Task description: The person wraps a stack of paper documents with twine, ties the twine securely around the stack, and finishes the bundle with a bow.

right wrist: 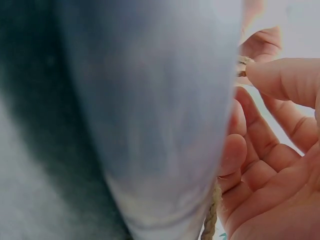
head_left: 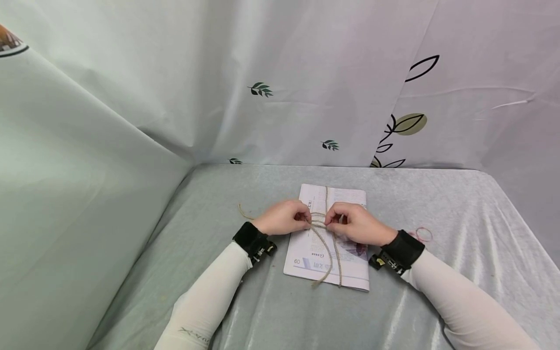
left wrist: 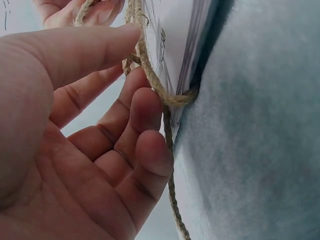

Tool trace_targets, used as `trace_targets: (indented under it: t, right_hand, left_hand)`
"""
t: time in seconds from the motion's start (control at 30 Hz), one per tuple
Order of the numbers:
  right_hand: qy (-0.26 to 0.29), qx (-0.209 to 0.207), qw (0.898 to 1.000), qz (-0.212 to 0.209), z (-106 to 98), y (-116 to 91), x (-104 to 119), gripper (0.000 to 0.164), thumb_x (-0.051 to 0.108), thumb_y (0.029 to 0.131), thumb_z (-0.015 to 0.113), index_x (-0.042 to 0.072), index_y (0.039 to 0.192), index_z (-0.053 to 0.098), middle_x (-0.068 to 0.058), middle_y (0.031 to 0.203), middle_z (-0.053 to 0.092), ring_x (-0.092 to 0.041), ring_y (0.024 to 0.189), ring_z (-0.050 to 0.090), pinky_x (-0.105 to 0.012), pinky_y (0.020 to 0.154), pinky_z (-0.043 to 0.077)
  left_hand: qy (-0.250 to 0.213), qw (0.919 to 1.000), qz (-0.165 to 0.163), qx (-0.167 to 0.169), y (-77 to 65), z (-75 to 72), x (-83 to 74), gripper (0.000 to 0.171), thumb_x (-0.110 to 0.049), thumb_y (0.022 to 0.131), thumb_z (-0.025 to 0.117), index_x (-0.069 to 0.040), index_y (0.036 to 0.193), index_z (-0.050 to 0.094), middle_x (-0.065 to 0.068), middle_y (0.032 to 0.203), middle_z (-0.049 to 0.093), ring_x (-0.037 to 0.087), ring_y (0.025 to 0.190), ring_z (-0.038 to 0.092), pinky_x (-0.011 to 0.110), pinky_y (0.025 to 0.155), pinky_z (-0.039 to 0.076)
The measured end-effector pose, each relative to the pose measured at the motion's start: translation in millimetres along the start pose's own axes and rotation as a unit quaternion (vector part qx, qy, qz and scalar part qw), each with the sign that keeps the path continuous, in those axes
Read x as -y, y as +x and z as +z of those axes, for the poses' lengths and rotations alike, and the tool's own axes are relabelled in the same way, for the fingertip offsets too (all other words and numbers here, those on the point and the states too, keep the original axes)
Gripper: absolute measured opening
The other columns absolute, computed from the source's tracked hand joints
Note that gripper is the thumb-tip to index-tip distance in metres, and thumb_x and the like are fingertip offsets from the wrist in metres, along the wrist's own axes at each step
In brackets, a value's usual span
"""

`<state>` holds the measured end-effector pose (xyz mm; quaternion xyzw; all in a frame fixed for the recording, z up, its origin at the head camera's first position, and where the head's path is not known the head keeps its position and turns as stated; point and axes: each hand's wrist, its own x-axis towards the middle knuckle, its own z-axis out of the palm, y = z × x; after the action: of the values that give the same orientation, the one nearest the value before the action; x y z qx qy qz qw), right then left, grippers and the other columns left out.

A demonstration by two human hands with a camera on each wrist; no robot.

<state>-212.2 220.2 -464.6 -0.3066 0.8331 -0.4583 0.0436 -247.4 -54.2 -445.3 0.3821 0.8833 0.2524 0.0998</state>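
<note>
A folded newspaper bundle (head_left: 302, 250) lies on the grey cloth, with brown twine (head_left: 339, 260) running lengthwise over it and crossing its middle. My left hand (head_left: 282, 217) pinches the twine between thumb and fingers at the bundle's centre left. Close beside it, my right hand (head_left: 356, 223) pinches twine too, thumb against forefinger. Short parallel strands span the gap between both hands. One loose tail curves down the front from the left fingertips. In the left wrist view, twine (left wrist: 177, 100) bends round the paper edge. Pale, blurred paper (right wrist: 155, 110) hides much of the right wrist view.
Another twine end (head_left: 242, 211) sticks out on the cloth left of the bundle. A thin pinkish-red loop (head_left: 423, 234) lies by the right wrist. Grey cloth (head_left: 197, 272) covers the table, and pale leaf-printed curtains (head_left: 297, 112) hang behind and at the sides.
</note>
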Motion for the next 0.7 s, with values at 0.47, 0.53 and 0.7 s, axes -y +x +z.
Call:
trace_targets:
  t: [0.47,0.53,0.7]
  right_hand:
    - [-0.016,0.005,1.0,0.008,-0.3,0.4,2.0,0.011,0.006,0.104,0.078,0.017,0.104,0.078,0.008,0.089,0.069,-0.012,0.075,0.064,-0.029,0.065,0.052]
    - [-0.015,0.008,1.0,0.009,-0.1,0.3,1.9,0.012,0.007,0.104,0.078,0.019,0.104,0.078,0.008,0.089,0.069,-0.013,0.074,0.064,-0.029,0.064,0.052]
    - [-0.021,0.009,1.0,0.006,0.3,0.4,2.0,0.011,0.009,0.104,0.079,0.02,0.103,0.077,0.009,0.088,0.068,-0.012,0.073,0.064,-0.029,0.064,0.053]
  left_hand:
    - [-0.019,0.9997,-0.01,0.015,-0.7,-2.0,-0.8,0.013,-0.028,0.106,0.081,-0.018,0.113,0.082,-0.006,0.099,0.069,0.01,0.089,0.061,0.031,0.082,0.05]
    - [-0.019,0.9997,-0.013,0.013,-1.1,-2.0,-1.2,0.016,-0.032,0.106,0.079,-0.019,0.115,0.082,-0.006,0.102,0.07,0.01,0.091,0.061,0.031,0.082,0.05]
    - [-0.025,0.9995,-0.017,0.013,-2.0,-2.9,-2.2,0.02,-0.035,0.107,0.079,-0.019,0.119,0.083,-0.005,0.106,0.07,0.012,0.093,0.061,0.032,0.083,0.05]
